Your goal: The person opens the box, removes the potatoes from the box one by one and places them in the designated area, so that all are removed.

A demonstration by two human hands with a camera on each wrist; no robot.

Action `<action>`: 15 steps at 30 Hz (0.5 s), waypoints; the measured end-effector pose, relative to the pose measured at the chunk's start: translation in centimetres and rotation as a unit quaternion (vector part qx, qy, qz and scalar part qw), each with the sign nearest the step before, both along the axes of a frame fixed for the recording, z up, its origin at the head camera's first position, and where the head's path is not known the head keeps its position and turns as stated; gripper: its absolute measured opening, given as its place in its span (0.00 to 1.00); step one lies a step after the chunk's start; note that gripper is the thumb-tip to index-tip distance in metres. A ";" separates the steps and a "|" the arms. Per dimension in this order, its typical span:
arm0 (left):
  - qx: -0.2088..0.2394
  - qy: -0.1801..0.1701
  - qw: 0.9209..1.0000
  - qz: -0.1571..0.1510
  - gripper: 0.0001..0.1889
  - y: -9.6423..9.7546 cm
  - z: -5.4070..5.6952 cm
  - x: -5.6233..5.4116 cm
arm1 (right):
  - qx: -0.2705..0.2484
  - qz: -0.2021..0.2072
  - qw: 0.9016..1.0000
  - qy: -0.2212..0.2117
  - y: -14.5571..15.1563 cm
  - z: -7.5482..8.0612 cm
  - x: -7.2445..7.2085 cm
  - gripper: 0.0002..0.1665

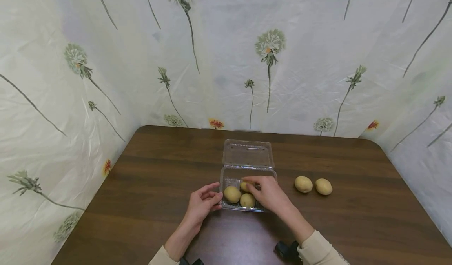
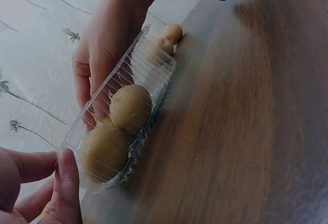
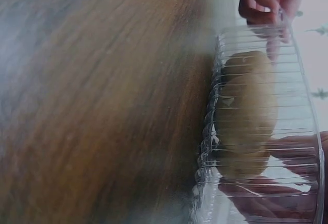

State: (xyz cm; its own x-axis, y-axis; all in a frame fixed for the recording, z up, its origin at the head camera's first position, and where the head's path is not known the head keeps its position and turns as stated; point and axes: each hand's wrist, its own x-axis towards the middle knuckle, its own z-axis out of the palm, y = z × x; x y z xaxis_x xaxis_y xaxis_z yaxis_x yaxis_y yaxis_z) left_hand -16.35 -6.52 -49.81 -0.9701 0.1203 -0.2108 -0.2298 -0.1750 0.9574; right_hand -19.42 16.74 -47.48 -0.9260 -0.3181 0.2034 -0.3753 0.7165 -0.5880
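An open clear plastic clamshell container (image 1: 248, 167) lies on the table, its lid (image 1: 247, 153) folded back toward the wall. My left hand (image 1: 202, 205) pinches the container's left rim between thumb and fingers. Inside the base sit a potato (image 1: 232, 194) at the left and another potato (image 1: 247, 201) at the front. Reaching into the base from the right, my right hand (image 1: 270, 194) holds a third potato (image 1: 245, 186) behind these two, partly hidden by the fingers. In the right wrist view, potatoes (image 3: 248, 106) and right-hand fingers (image 3: 271, 198) show through the ribbed wall.
Two more potatoes, one (image 1: 303, 184) nearer the container and one (image 1: 323, 187) farther right, lie side by side on the brown wooden table (image 1: 152, 178). A wall covering (image 1: 226, 61) with dandelion prints rises behind the table and at both sides.
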 end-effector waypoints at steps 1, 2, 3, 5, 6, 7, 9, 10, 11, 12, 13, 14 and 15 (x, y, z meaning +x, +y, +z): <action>0.000 0.000 1.000 0.000 0.23 0.0 0.0 0.0 | 0.003 0.001 1.000 -0.002 0.0 0.0 0.0 0.14; -0.001 -0.001 1.000 0.000 0.23 0.0 0.0 0.0 | 0.006 0.001 1.000 -0.002 0.0 0.0 0.0 0.15; -0.001 -0.001 1.000 0.000 0.23 0.0 0.0 0.0 | 0.010 0.001 1.000 -0.005 -0.1 0.0 -0.1 0.16; -0.001 -0.001 1.000 0.000 0.23 0.0 0.1 0.0 | 0.015 0.001 1.000 -0.007 -0.1 -0.1 -0.1 0.17; -0.001 -0.001 1.000 0.000 0.23 0.0 0.1 0.0 | 0.015 0.002 1.000 -0.006 -0.1 0.0 -0.1 0.17; -0.001 -0.001 1.000 0.000 0.23 0.0 0.1 0.0 | 0.016 0.002 1.000 -0.004 -0.1 0.0 -0.2 0.18; -0.002 -0.002 1.000 0.000 0.23 0.0 0.2 0.1 | 0.015 0.002 1.000 -0.002 -0.1 -0.1 -0.2 0.18; -0.002 -0.002 1.000 0.000 0.23 0.0 0.2 0.1 | 0.014 0.001 1.000 0.000 -0.1 -0.1 -0.2 0.17; -0.002 -0.002 1.000 0.000 0.23 0.0 0.2 0.1 | 0.014 0.000 1.000 0.003 -0.1 -0.1 -0.2 0.17; -0.002 -0.003 1.000 0.000 0.23 0.0 0.2 0.1 | 0.013 -0.001 1.000 0.003 -0.1 -0.1 -0.2 0.18; -0.002 -0.003 1.000 0.000 0.23 0.0 0.2 0.1 | 0.013 -0.001 1.000 0.004 -0.1 -0.1 -0.2 0.18; -0.002 -0.003 1.000 0.000 0.23 0.0 0.2 0.1 | 0.011 -0.002 1.000 0.004 -0.1 -0.1 -0.3 0.18; -0.002 -0.003 1.000 0.000 0.23 0.0 0.2 0.1 | 0.010 -0.004 1.000 0.005 -0.1 -0.1 -0.3 0.18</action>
State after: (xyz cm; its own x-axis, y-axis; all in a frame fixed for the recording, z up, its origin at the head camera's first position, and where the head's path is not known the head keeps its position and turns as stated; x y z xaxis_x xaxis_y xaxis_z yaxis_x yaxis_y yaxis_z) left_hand -16.28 -6.55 -49.59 -0.9688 0.1200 -0.2169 -0.2353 -0.1703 0.9569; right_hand -19.69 16.63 -47.60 -0.9262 -0.3155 0.2065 -0.3760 0.7307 -0.5698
